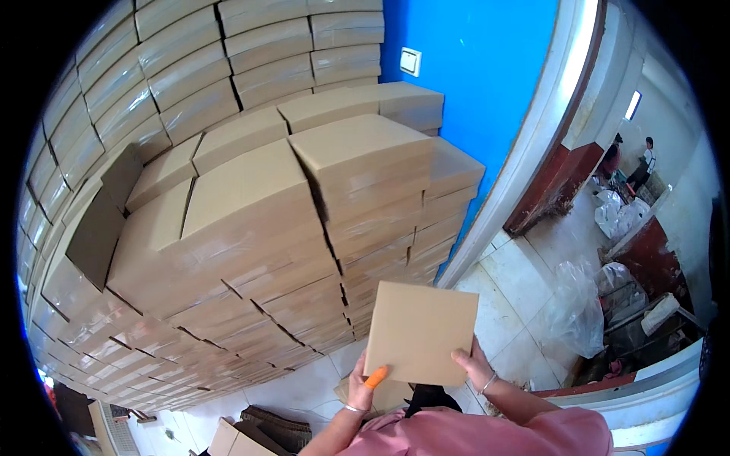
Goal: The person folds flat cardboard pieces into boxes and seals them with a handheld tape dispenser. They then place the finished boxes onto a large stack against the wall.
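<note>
A square brown cardboard box is held up in front of me between both hands. My left hand, with an orange cover on the thumb, grips its lower left edge. On the lower right edge, my right hand is closed with the thumb on the top face. The fingers of both hands are partly hidden beneath the box. Just beyond it rises a big stack of closed cardboard cartons, several layers high.
An open-flapped carton sits on the stack's left. Behind stands a taller wall of taped cartons. A doorway at right shows clear plastic bags and two people far off. Flattened cardboard lies on the floor at lower left.
</note>
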`<state>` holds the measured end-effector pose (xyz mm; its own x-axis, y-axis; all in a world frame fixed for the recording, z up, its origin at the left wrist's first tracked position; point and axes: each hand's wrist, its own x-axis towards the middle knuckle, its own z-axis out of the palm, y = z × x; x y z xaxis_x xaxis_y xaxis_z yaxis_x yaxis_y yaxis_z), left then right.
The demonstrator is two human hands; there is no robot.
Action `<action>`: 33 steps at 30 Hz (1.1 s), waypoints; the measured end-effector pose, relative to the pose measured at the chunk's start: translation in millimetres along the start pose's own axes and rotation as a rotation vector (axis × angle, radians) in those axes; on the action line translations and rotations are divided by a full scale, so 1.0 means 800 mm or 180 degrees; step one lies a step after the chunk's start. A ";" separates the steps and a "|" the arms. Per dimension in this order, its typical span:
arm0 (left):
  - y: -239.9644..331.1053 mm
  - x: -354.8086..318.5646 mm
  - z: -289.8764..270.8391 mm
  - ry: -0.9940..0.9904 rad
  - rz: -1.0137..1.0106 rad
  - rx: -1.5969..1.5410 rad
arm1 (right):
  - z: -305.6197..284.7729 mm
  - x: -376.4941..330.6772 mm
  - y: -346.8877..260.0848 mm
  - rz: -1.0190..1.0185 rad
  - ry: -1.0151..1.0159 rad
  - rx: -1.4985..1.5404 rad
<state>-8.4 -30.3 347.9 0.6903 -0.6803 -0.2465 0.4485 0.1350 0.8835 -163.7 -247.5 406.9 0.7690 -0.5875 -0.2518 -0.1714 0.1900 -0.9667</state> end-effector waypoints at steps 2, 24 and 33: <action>0.027 0.023 0.019 -0.0576 0.0375 0.0335 | -0.029 0.014 -0.021 -0.0090 -0.0013 0.0337; 0.247 0.194 0.273 -0.0737 0.2616 0.1509 | -0.146 0.173 -0.375 -0.1555 0.0359 -0.0158; 0.239 0.193 0.270 -0.0214 0.2887 0.0664 | -0.128 0.198 -0.404 -0.2027 0.0163 -0.0880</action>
<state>61.2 -265.3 565.2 0.6895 -0.4194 0.5905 -0.3614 0.5073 0.7823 -49.2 -482.7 674.9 0.7431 -0.5556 0.3729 0.1476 -0.4074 -0.9012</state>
